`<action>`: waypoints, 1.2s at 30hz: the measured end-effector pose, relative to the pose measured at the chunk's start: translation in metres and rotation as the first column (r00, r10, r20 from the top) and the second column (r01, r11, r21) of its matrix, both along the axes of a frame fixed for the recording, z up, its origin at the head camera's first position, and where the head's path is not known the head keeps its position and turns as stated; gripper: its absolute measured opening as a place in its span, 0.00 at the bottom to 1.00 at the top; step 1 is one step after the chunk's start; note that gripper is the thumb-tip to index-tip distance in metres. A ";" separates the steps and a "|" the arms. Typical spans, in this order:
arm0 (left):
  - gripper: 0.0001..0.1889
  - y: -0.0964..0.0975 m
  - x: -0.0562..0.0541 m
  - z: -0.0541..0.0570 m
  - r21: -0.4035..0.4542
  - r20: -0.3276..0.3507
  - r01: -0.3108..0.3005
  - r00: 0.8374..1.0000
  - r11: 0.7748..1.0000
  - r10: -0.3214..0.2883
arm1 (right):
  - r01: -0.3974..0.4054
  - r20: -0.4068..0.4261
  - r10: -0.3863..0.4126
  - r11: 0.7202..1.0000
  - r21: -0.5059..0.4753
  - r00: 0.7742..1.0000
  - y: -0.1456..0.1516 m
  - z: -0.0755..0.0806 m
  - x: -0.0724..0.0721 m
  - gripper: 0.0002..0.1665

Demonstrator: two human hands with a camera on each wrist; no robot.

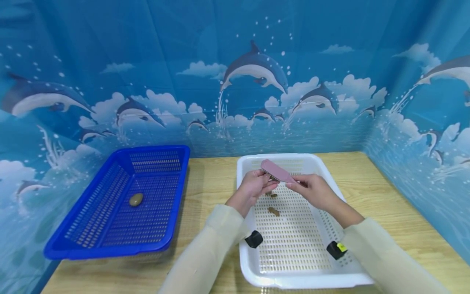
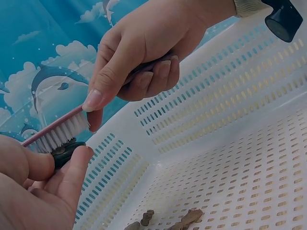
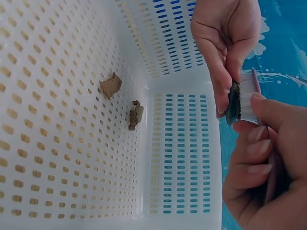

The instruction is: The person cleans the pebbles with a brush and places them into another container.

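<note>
My right hand [image 1: 316, 191] grips the handle of a pink brush [image 1: 276, 170] with white bristles. Between the thumb and fingers of my left hand [image 1: 251, 188] a dark, smooth, glossy stone [image 2: 67, 154] is pinched. In both wrist views the brush's bristles [image 3: 247, 96] touch the stone's face. Both hands are above the far end of a white perforated basket [image 1: 290, 281]. Inside it, below the hands, lie a few brown lumps [image 1: 273, 211], rough and clod-like. The head view hides the stone behind the brush and fingers.
A blue perforated basket [image 1: 180, 192] stands at the left with one smooth tan stone [image 1: 136, 199] in it. Both baskets sit on a wooden table [image 1: 209, 183]. A dolphin-print curtain [image 1: 205, 98] hangs behind and at the sides.
</note>
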State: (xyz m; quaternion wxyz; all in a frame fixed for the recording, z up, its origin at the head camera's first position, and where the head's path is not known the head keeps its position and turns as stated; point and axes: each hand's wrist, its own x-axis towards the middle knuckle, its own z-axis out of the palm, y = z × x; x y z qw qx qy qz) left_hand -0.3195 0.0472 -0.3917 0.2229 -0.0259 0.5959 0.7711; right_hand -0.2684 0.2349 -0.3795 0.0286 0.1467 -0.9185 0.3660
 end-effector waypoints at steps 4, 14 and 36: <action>0.19 0.000 0.000 -0.001 0.001 -0.006 0.003 1.000 1.000 -0.003 | 0.001 -0.004 -0.001 1.000 0.003 1.000 0.000 -0.001 -0.001 0.24; 0.20 0.000 -0.001 0.002 -0.023 0.022 0.054 0.998 0.998 -0.053 | 0.106 -0.011 -0.106 0.994 0.023 0.994 -0.001 -0.002 -0.001 0.26; 0.22 0.000 0.000 0.002 -0.015 -0.004 0.007 1.000 1.000 -0.007 | 0.090 0.003 -0.090 0.996 0.007 0.996 0.000 0.001 -0.001 0.27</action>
